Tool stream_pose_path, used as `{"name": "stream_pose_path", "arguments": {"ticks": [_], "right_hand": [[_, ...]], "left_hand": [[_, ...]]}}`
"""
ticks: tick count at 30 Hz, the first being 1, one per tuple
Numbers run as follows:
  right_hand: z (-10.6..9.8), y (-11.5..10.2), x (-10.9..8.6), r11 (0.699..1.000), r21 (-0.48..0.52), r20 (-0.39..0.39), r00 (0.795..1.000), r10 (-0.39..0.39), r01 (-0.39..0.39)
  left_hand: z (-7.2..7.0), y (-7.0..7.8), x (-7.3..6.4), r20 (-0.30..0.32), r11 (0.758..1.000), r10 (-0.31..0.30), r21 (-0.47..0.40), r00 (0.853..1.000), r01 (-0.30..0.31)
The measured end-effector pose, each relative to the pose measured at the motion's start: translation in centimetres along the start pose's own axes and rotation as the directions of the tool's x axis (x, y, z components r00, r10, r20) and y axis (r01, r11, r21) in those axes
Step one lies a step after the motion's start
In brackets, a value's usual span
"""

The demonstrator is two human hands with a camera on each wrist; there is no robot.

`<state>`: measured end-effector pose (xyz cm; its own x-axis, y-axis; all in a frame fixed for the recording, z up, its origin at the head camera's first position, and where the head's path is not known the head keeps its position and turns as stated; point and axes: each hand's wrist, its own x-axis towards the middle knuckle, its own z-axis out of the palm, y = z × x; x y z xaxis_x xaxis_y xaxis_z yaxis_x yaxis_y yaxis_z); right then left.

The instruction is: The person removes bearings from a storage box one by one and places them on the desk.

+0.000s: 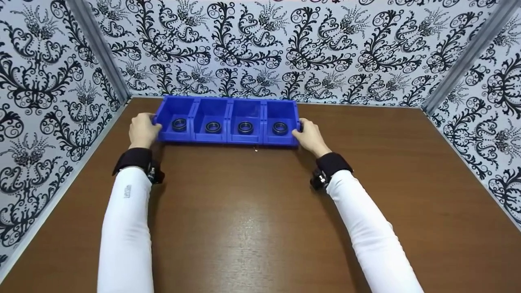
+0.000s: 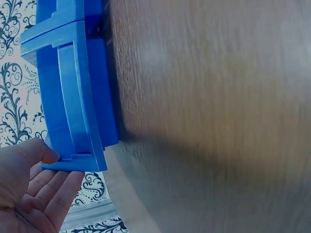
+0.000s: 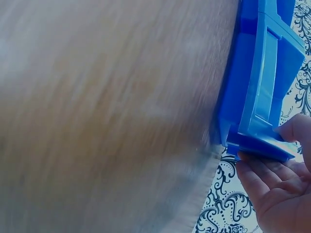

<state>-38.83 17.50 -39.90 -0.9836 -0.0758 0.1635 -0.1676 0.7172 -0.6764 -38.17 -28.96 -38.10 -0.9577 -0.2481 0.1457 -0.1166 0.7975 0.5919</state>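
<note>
A row of joined blue bins [image 1: 245, 140] stands near the back of the table, with one black ring-shaped bearing [image 1: 245, 127] lying in each compartment. My left hand [image 1: 143, 129] grips the row's left end, its thumb on the inside of the end wall and its fingers along the outside, as the left wrist view shows. At the opposite end my right hand [image 1: 311, 137] pinches the right side wall [image 3: 265, 143] between thumb and fingers. In the wrist views the bearings are hidden behind the bin fronts.
The brown wooden table [image 1: 244, 211] reaches from the bins towards me. Patterned wall panels [image 1: 260, 49] close off the back and both sides, with grey metal posts [image 1: 101, 49] at the corners. A tiny bright speck [image 1: 255, 150] lies just in front of the bins.
</note>
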Motion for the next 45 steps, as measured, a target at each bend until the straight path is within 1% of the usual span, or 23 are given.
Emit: {"name": "stream_pose_path", "arguments": {"ticks": [6,10,13,18,24,33,40,45], "right_hand": [[-0.4,0.3,-0.3,1.0,0.017,0.003,1.0,-0.009,0.009],[-0.7,0.4,-0.6,1.0,0.016,0.006,1.0,-0.022,0.022],[-0.9,0.5,-0.8,1.0,0.023,0.006,1.0,-0.019,0.019],[-1.3,0.8,-1.2,0.999,0.038,0.012,1.0,0.0,-0.001],[-1.8,1.1,-1.5,0.999,0.048,0.019,1.0,0.005,-0.006],[-2.6,1.9,-1.9,0.998,0.064,0.033,0.999,0.015,-0.017],[-3.0,2.4,-2.3,0.998,0.063,0.025,1.0,0.007,-0.009],[-3.4,2.9,-2.6,0.996,0.09,0.034,0.999,0.006,-0.009]], "left_hand": [[0.2,0.2,-0.6,-0.026,1.0,0.017,-0.01,1.0,-0.018],[0.3,0.4,-1.1,-0.054,1.0,0.02,-0.019,0.998,-0.021],[0.4,0.7,-1.4,-0.063,1.0,0.018,-0.025,0.998,-0.019],[0.5,1.1,-1.8,-0.061,0.999,0.02,-0.037,0.998,-0.022],[0.6,1.4,-2.3,-0.069,0.998,0.024,-0.05,0.997,-0.027],[0.8,1.7,-2.9,-0.054,0.998,0.024,-0.065,0.998,-0.028],[0.8,2.1,-3.6,-0.054,0.997,0.054,-0.06,0.997,-0.057],[1.0,2.2,-3.9,-0.039,0.996,0.059,-0.07,0.997,-0.061]]}}
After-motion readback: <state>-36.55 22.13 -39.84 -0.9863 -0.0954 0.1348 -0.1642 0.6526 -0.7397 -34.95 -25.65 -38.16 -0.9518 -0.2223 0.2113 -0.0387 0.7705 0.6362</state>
